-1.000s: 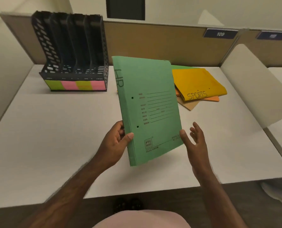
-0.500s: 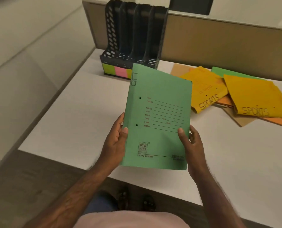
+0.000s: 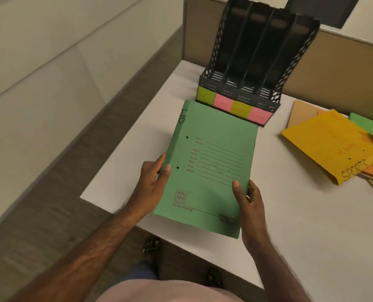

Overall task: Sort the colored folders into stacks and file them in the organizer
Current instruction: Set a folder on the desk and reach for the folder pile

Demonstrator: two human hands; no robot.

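I hold a green folder point(image 3: 211, 162) marked "HR" on its spine above the near left part of the white table point(image 3: 301, 236). My left hand point(image 3: 154, 184) grips its left edge, thumb on the cover. At the lower right edge my right hand point(image 3: 249, 205) holds it the same way. The black mesh organizer point(image 3: 257, 59) stands just beyond the folder at the table's back left, with green and pink sticky labels point(image 3: 233, 106) along its front; its slots look empty. A pile of folders lies at the right: a yellow folder point(image 3: 331, 144) marked "SPORTS", another green folder point(image 3: 368, 123) and orange ones.
A brown partition point(image 3: 333, 68) runs behind the table. The table's left edge and near corner drop to the floor point(image 3: 50, 192). A tan folder point(image 3: 303, 112) lies at the back of the pile. My sandalled feet show under the near edge.
My right hand has closed on the folder's right edge, so both hands hold it. The view has swung left and down; the folder now sits close in front of the organizer.
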